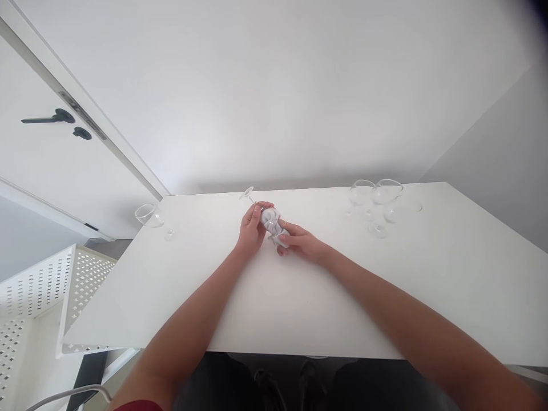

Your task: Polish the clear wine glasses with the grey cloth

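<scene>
A wine glass is tilted over the middle of the white table, its foot pointing up and away to the left. My left hand is closed around the glass where stem and bowl meet. Bunched white cloth is at the bowl, which is mostly hidden by it and by my fingers. With fingers curled, my right hand grips the cloth's near right end. How far the cloth reaches into the bowl I cannot tell.
Several clear wine glasses are grouped at the table's back right. Another wine glass is at the back left. The white table meets the wall behind. White perforated racks and a door with a dark handle are left.
</scene>
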Tool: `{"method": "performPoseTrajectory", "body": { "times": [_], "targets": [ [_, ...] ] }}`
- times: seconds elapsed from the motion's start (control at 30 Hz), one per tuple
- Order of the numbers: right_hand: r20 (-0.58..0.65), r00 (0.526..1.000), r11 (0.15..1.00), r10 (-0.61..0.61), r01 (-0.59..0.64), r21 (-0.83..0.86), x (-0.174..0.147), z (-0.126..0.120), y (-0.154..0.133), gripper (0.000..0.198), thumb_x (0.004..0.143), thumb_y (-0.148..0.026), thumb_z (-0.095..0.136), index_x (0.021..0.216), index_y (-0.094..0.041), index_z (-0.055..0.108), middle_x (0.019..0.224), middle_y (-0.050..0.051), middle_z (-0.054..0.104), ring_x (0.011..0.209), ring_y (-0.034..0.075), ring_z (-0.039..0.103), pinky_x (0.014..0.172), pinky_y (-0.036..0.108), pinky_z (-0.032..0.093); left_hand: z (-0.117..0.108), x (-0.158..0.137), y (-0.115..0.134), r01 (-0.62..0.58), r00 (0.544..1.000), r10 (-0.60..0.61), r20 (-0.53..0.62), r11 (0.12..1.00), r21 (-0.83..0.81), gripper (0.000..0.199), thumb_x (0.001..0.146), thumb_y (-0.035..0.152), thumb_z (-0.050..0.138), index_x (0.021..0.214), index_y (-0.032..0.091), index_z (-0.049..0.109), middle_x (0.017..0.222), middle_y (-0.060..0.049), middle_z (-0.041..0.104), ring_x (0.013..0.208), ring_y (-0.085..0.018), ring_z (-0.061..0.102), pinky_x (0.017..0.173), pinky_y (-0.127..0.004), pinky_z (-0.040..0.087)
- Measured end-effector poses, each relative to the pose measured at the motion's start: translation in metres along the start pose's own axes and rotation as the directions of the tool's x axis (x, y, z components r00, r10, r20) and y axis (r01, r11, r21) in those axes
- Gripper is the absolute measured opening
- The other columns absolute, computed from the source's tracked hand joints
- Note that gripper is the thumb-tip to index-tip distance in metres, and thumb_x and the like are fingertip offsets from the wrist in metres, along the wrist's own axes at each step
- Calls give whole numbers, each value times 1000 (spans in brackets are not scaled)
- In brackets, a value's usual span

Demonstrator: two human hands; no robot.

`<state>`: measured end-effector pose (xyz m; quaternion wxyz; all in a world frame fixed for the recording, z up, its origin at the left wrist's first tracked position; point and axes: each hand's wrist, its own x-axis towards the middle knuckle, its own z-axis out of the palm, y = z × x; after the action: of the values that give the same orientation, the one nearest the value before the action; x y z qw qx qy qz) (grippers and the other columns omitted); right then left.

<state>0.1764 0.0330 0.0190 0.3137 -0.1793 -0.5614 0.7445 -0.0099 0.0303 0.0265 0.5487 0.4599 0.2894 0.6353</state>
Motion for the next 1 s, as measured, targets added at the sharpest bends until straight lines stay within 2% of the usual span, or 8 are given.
{"method": "performPoseTrajectory", "body": {
  "times": [0.17,0.27,0.43,0.6,0.67,0.77,0.9,1.0],
  "targets": [
    [-11,1000,974,26,-23,223,-4,-5,-6,37,88,-38,69,122,-23,66,77,-3,52,50,9,32,57,31,50,-3,6,-3,39,999,-38,27,998,-46,30,95,52,70,107,25,69,131,-9,68,117,-25,67,89,-36,56],
    [-145,987,989,-65,45,-140,-2,-3,0,40,86,-35,71,124,-22,68,83,1,60,55,12,44,60,32,51,-2,6,-5,55,998,-53,32,996,-65,32,95,53,71,108,24,68,133,-10,69,128,-30,65,94,-40,55],
    [-284,899,766,-335,84,-637,1,6,10,48,82,-27,72,130,-31,71,121,9,71,74,19,56,69,32,51,0,6,-7,9,1000,-8,-16,1000,23,32,99,54,63,107,23,70,130,-10,72,124,-28,67,89,-35,56],
    [-235,971,984,-52,10,-177,2,8,1,36,86,-35,68,121,-25,70,84,1,63,55,12,42,61,32,52,-4,7,-8,27,999,-27,-18,999,-28,36,98,56,63,107,23,71,124,-11,74,122,-28,67,91,-37,56],
    [-116,992,996,54,-44,82,2,4,-5,27,89,-39,66,110,-21,69,74,-3,54,49,9,32,57,31,51,-5,8,-8,39,999,-38,10,996,-83,36,98,56,63,110,23,71,125,-12,74,125,-29,66,94,-41,55],
    [-72,995,987,63,-52,153,4,-4,-7,24,86,-35,71,102,-19,69,71,-4,52,48,8,29,54,29,48,-5,7,-7,61,998,-57,40,991,-123,35,98,54,64,113,23,71,135,-11,71,130,-31,64,103,-46,52],
    [-210,976,989,-49,18,-146,8,0,4,36,82,-32,74,116,-20,71,78,-1,60,53,11,42,57,30,49,-6,7,-6,72,997,-69,25,989,-127,30,99,50,64,115,25,69,143,-9,67,135,-32,61,110,-49,49],
    [-280,927,865,-251,85,-495,11,10,12,48,81,-27,72,129,-25,71,96,4,70,70,17,55,69,33,53,-9,7,-7,59,998,-58,10,990,-130,29,101,49,60,115,25,70,144,-9,67,136,-31,60,111,-48,47]
  ]
}}
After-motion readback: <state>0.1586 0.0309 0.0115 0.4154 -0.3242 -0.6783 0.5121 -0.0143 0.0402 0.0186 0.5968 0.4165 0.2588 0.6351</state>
